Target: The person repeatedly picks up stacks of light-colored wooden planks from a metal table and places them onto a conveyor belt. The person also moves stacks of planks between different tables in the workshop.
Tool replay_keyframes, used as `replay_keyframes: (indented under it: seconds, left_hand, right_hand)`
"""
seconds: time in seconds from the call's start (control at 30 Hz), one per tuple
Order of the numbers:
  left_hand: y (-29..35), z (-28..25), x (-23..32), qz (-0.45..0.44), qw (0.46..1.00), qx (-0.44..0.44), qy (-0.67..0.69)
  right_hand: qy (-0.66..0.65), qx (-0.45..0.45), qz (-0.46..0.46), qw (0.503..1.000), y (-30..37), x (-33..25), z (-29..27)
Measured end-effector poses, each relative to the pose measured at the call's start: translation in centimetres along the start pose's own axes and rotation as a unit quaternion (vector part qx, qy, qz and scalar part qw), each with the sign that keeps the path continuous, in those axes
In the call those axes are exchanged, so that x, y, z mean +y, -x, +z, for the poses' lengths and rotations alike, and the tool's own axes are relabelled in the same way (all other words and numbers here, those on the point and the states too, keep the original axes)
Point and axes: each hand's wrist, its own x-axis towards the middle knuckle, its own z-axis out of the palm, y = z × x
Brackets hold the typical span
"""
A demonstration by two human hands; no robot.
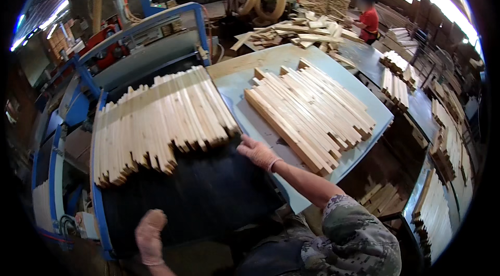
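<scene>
A row of pale wooden strips point(161, 119) lies side by side on a black conveyor belt point(208, 182), their near ends uneven. By the row's right-hand near corner is my right hand point(260, 154) in a light work glove. Its fingers are apart with nothing held, close to the last strip's end; whether they touch is unclear. My left hand point(150, 237), also gloved, hovers over the belt's near left part, away from the strips. Its fingers are blurred and bunched in view. More strips point(307, 109) are stacked on a pale blue tabletop point(372, 112) to the right.
A blue metal frame point(200, 28) spans the belt's far end, with a blue rail point(99, 208) along its left. Loose boards point(307, 31) are piled behind the table. Further strip stacks point(440, 213) line the right side. A person in red point(370, 19) stands far right.
</scene>
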Motion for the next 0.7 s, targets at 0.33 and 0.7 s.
replay_keyframes:
  seconds: [0.33, 0.7]
  left_hand:
    - [0.2, 20.3, -6.2, -0.213, 0.902, -0.355, 0.120]
    - [-5.0, 37.5, -10.2, -0.011, 0.965, -0.262, -0.012]
  right_hand:
    - [-0.108, -0.179, 0.101, 0.973, 18.4, 4.1, -4.8]
    - [-0.296, 0.109, 0.088, 0.945, 27.6, 7.4, -22.9]
